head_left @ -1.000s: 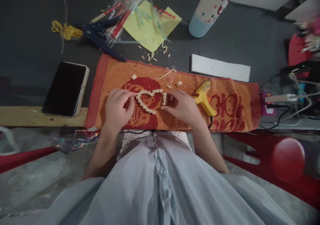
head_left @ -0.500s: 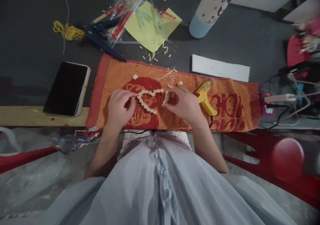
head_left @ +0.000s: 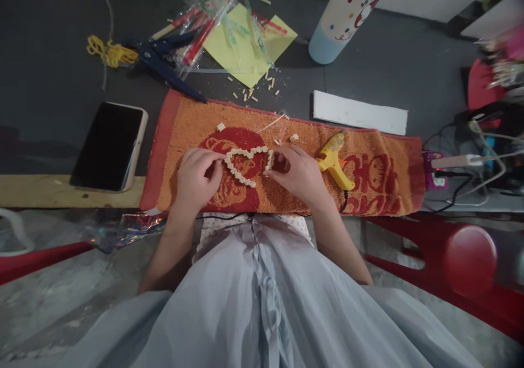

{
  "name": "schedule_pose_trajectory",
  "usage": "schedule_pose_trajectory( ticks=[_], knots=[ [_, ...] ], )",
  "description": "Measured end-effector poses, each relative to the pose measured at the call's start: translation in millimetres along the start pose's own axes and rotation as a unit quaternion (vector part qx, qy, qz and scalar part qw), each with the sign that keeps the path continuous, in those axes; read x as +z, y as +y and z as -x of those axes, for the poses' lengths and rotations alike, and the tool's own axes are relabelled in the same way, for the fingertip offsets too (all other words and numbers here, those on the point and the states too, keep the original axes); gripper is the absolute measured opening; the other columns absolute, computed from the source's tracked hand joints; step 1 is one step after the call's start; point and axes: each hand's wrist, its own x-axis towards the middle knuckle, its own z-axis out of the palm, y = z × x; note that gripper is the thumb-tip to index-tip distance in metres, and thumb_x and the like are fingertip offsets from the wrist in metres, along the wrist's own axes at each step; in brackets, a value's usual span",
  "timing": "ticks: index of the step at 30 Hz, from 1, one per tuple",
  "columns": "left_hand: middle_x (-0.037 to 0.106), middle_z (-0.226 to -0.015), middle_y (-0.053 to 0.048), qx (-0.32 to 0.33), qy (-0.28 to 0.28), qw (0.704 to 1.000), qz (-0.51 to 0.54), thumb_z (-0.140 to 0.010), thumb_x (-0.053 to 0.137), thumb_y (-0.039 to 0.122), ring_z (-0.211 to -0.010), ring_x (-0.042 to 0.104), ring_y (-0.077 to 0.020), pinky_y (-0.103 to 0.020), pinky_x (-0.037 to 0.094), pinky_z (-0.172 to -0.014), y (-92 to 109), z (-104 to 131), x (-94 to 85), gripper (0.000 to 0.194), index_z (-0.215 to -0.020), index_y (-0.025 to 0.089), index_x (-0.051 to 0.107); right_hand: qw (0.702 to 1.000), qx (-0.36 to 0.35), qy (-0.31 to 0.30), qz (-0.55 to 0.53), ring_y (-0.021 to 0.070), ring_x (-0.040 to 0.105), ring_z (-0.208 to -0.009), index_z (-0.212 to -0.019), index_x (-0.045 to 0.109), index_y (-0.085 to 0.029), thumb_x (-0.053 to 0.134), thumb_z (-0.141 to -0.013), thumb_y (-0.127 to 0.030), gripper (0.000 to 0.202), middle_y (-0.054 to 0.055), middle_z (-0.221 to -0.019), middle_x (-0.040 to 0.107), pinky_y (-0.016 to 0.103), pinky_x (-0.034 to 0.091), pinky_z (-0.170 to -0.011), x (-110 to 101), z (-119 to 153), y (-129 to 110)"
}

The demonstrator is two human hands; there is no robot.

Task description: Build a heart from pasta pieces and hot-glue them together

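Observation:
A partial heart outline (head_left: 241,178) made of small cream-coloured pieces lies on the orange towel (head_left: 188,117), its lower right side open. At its left edge, my left hand (head_left: 198,176) pinches with thumb and index fingertip. My right hand (head_left: 298,172) has thumb and fingers around a short strip (head_left: 271,159) of the same pieces. The strip stands at the heart's upper right end; whether they touch I cannot tell. Just right of my right hand lies a yellow glue gun (head_left: 336,161). Small cream clusters (head_left: 293,137) and a thin stick (head_left: 271,123) rest above the heart.
A phone (head_left: 108,147) lies left of the towel. Behind it are navy-handled pliers or cutters (head_left: 164,65), yellow cord (head_left: 112,53), plastic-wrapped sticks and yellow paper (head_left: 245,46) with cut bits. A bottle (head_left: 335,29), a white strip (head_left: 360,110) and cables (head_left: 458,163) stand or lie rightward.
My right hand has shifted slightly left with the short strip, narrowing the gap to the heart outline's upper right end. My left hand stays at the heart's left edge.

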Motion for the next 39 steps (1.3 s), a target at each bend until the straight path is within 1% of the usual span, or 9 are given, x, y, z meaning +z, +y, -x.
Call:
schedule_pose_trajectory(
  ticks=[9, 14, 18, 23, 27, 29, 31, 34, 39],
  knots=[
    [0.075, -0.091, -0.004, -0.024, -0.023, 0.999, -0.002, -0.093, 0.053, 0.022, -0.092, 0.067, -0.0215, -0.04, 0.051, -0.089, 2.7, -1.4, -2.0, 0.016, -0.092, 0.025, 0.068, 1.0, 0.01, -0.008, -0.027, 0.024, 0.065, -0.084, -0.119, 0.068, -0.021, 0.077, -0.08, -0.027, 0.04, 0.007, -0.101, 0.069, 0.037, 0.053, -0.078, 2.1, -0.1, 1.2],
    [0.075, -0.091, -0.004, 0.0, -0.014, 1.0, -0.005, -0.094, 0.053, 0.02, -0.091, 0.067, -0.0215, -0.039, 0.052, -0.088, 2.3, -0.8, -1.8, 0.016, -0.093, 0.023, 0.068, 0.999, 0.012, -0.016, -0.034, 0.0234, 0.065, -0.084, -0.12, 0.069, -0.02, 0.078, -0.08, -0.026, 0.041, 0.007, -0.101, 0.07, 0.036, 0.053, -0.077, 0.7, -1.3, 2.0],
    [0.075, -0.091, -0.004, -0.01, -0.015, 1.0, -0.005, -0.094, 0.053, 0.021, -0.092, 0.067, -0.0212, -0.039, 0.052, -0.088, 3.1, -1.2, -2.0, 0.016, -0.092, 0.024, 0.068, 0.999, 0.008, -0.02, -0.035, 0.0228, 0.065, -0.082, -0.119, 0.069, -0.016, 0.08, -0.078, -0.025, 0.043, 0.008, -0.1, 0.07, 0.036, 0.053, -0.077, -0.8, -2.6, 2.7],
    [0.075, -0.091, -0.004, -0.015, -0.015, 1.0, 0.002, -0.094, 0.053, 0.022, -0.092, 0.067, -0.0214, -0.039, 0.052, -0.088, 3.5, -1.2, -2.0, 0.016, -0.092, 0.024, 0.068, 0.999, 0.011, -0.02, -0.031, 0.0232, 0.065, -0.083, -0.115, 0.069, -0.02, 0.078, -0.077, -0.026, 0.039, 0.007, -0.099, 0.07, 0.037, 0.053, -0.079, -3.6, -3.1, 0.6],
    [0.075, -0.092, -0.004, -0.016, -0.016, 1.0, 0.005, -0.094, 0.053, 0.022, -0.092, 0.067, -0.0212, -0.039, 0.052, -0.089, 3.4, -0.7, -2.2, 0.016, -0.093, 0.025, 0.069, 0.999, 0.015, -0.03, -0.006, 0.0251, 0.066, -0.087, -0.119, 0.069, -0.019, 0.077, -0.075, -0.023, 0.045, 0.009, -0.107, 0.07, 0.039, 0.054, -0.082, -5.9, -2.3, -2.8],
    [0.075, -0.092, -0.004, -0.014, -0.014, 1.0, 0.008, -0.095, 0.053, 0.022, -0.092, 0.067, -0.0213, -0.039, 0.052, -0.089, 3.3, -0.5, -2.4, 0.016, -0.093, 0.024, 0.069, 0.999, 0.013, -0.035, 0.0, 0.026, 0.067, -0.089, -0.123, 0.068, -0.019, 0.078, -0.075, -0.027, 0.049, 0.011, -0.111, 0.07, 0.04, 0.054, -0.083, -6.3, -1.8, -3.6],
    [0.075, -0.092, -0.004, -0.019, -0.016, 1.0, 0.012, -0.095, 0.053, 0.022, -0.092, 0.067, -0.0212, -0.039, 0.052, -0.089, 3.2, -0.4, -2.6, 0.016, -0.093, 0.024, 0.069, 0.999, 0.01, -0.03, -0.004, 0.0265, 0.067, -0.09, -0.125, 0.067, -0.019, 0.077, -0.079, -0.037, 0.051, 0.011, -0.112, 0.07, 0.04, 0.054, -0.082, -5.8, -1.5, -3.4],
    [0.075, -0.093, -0.003, -0.036, -0.02, 0.999, 0.02, -0.095, 0.053, 0.023, -0.093, 0.067, -0.021, -0.039, 0.052, -0.089, 3.5, -0.9, -3.3, 0.016, -0.093, 0.024, 0.069, 1.0, 0.019, -0.007, -0.024, 0.0248, 0.067, -0.085, -0.121, 0.069, -0.019, 0.067, -0.088, -0.046, 0.042, 0.01, -0.103, 0.072, 0.037, 0.053, -0.076, -3.0, -1.4, -1.9],
    [0.075, -0.093, -0.003, -0.042, -0.021, 0.999, 0.018, -0.095, 0.052, 0.023, -0.092, 0.068, -0.0202, -0.037, 0.052, -0.089, 7.9, -13.0, -9.3, 0.017, -0.093, 0.024, 0.069, 0.997, 0.053, 0.033, -0.054, 0.0222, 0.067, -0.078, -0.102, 0.073, -0.021, 0.06, -0.092, -0.038, 0.024, 0.007, -0.088, 0.074, 0.034, 0.051, -0.072, 5.0, -2.0, -0.7]
  ],
)
